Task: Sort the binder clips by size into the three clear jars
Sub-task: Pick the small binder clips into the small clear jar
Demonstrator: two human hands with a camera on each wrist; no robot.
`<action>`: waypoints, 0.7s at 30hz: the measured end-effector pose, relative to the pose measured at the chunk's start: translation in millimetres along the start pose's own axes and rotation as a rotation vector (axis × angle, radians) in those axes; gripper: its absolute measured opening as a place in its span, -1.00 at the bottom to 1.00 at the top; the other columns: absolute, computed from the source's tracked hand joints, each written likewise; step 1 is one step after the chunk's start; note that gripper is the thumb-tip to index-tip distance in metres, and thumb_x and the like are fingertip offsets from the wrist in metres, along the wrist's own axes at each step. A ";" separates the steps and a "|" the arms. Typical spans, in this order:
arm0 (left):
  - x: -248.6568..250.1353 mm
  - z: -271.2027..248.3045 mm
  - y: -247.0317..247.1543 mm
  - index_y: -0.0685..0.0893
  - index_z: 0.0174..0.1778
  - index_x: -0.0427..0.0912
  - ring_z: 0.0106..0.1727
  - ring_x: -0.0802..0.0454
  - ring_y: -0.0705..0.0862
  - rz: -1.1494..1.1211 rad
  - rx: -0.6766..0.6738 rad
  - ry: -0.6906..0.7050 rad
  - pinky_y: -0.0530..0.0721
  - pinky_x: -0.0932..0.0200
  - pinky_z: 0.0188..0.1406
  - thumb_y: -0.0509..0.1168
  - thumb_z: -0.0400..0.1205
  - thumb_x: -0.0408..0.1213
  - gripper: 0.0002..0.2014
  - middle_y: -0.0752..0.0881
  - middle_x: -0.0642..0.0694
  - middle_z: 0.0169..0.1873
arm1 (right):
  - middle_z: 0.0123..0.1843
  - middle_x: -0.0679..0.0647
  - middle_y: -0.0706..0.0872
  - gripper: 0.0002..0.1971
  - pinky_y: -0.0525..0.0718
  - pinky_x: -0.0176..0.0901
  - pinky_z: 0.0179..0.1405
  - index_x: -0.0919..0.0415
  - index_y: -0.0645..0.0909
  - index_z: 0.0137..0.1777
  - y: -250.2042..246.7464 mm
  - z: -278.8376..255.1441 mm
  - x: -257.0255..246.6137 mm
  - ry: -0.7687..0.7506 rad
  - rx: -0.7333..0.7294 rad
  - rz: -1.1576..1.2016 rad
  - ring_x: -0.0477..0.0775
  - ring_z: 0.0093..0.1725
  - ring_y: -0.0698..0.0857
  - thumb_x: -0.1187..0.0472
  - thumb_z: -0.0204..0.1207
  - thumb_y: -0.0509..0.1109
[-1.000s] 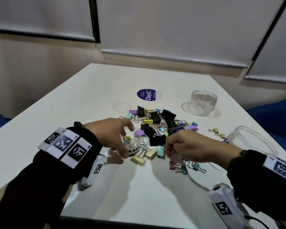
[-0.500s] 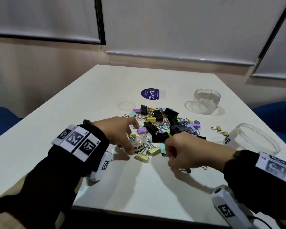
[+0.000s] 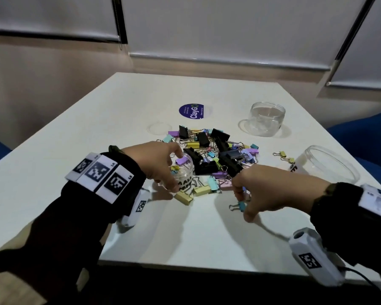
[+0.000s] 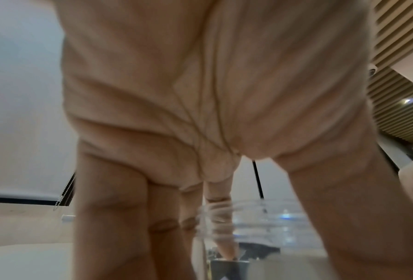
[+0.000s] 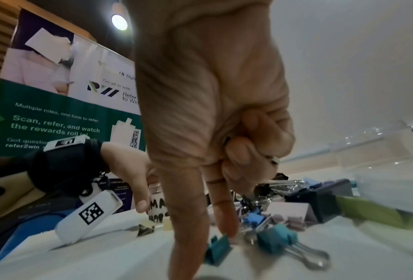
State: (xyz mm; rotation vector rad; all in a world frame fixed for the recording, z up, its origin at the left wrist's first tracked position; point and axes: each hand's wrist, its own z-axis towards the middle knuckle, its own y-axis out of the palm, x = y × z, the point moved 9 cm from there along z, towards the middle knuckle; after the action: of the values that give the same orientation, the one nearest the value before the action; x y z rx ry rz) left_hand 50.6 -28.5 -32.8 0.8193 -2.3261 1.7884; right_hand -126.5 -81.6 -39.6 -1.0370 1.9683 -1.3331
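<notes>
From the head camera, the left hand (image 3: 156,164) is gripping the small jar (image 3: 184,172), hiding its near wall, at nine o'clock of the clip pile (image 3: 211,150). In the left wrist view, blur is smearing the jar's rim. In the right wrist view, the right hand (image 5: 215,106) is pinching a teal clip (image 5: 218,250) on the table (image 5: 344,261), other fingers curled.

office: roller blinds (image 3: 229,25), recruitment banner (image 5: 64,106)

Worktop (image 3: 141,111): white. Clips (image 3: 209,150): black, yellow, teal, lilac, pink. Jars (image 3: 266,122): clear; small one (image 3: 184,175) has black lettering. Sticker (image 3: 191,111): purple, white text. Sleeves (image 3: 53,216): black; wrist tags (image 3: 99,172) black-and-white squares.
</notes>
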 end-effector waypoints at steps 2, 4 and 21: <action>1.9 -0.3 -0.4 0.42 0.35 0.10 -0.12 0.06 0.72 -0.011 0.003 0.001 0.70 0.11 -0.12 0.68 0.24 -0.14 -0.20 0.64 0.03 0.12 | -0.20 -0.03 0.71 -0.74 0.44 -0.27 -0.52 0.09 0.69 -0.11 2.4 3.2 -1.9 -0.014 -0.004 0.001 -0.07 -0.30 0.61 0.10 0.25 0.64; 2.7 -0.1 0.3 0.43 0.34 0.10 -0.13 0.04 0.72 -0.022 0.001 0.002 0.70 0.09 -0.10 0.68 0.25 -0.17 -0.21 0.65 0.01 0.11 | -0.26 -0.03 0.70 -0.84 0.41 -0.33 -0.57 0.12 0.69 -0.16 3.7 4.1 -4.0 -0.031 -0.013 0.012 -0.15 -0.40 0.56 0.16 0.30 0.58; 2.5 9.8 -0.9 0.59 -0.15 0.04 -0.69 0.34 0.49 -0.036 -0.015 0.031 0.47 0.37 -0.60 0.62 0.30 -0.32 -0.63 0.65 0.17 -0.33 | -0.13 0.11 0.74 -0.83 0.80 -0.09 -0.32 0.20 0.65 -0.08 -78.6 67.5 -71.1 -0.209 0.277 0.532 0.07 -0.27 0.78 0.39 0.34 0.43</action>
State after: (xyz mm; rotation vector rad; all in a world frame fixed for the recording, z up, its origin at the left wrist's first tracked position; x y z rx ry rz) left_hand 51.2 -38.5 -34.0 0.8200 -2.2881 1.7543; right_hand -11.3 -74.1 10.1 -0.4533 1.6812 -1.1044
